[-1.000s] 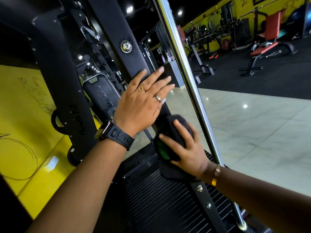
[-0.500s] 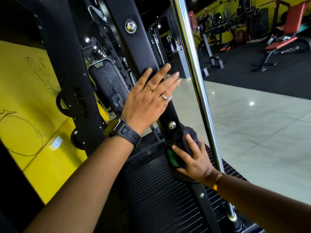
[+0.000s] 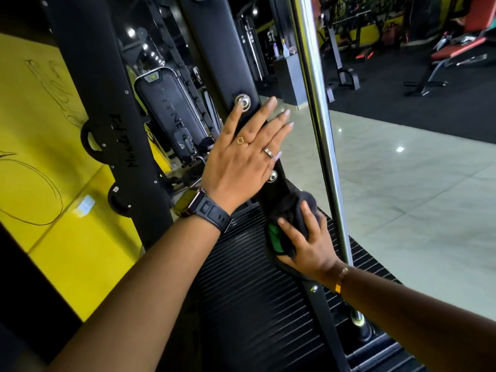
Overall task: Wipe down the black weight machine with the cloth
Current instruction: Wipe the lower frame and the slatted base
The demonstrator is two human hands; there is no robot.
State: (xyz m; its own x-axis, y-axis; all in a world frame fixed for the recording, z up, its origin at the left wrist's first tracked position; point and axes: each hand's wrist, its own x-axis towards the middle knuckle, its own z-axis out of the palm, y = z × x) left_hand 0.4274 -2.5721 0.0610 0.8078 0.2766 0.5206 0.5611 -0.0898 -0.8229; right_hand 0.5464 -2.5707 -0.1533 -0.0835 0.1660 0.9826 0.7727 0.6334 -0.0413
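Observation:
The black weight machine fills the middle of the head view, with a slanted black upright bar (image 3: 214, 49) carrying silver bolts. My left hand (image 3: 241, 157) lies flat on that bar with straight fingers, just below the upper bolt (image 3: 243, 102). Lower on the same bar my right hand (image 3: 306, 245) presses a bunched black cloth (image 3: 292, 210) with a green patch against the metal, fingers curled over it. The bar under the cloth is hidden.
A chrome guide rod (image 3: 316, 116) runs just right of the bar down to a foot near the floor. The ribbed weight stack (image 3: 241, 291) sits below my hands. A yellow wall (image 3: 40, 157) stands left; benches (image 3: 456, 49) stand beyond the tiled floor.
My right hand has slid the cloth further down the bar. My left hand stays flat on the bar, and the view has dropped, so the bolts appear higher.

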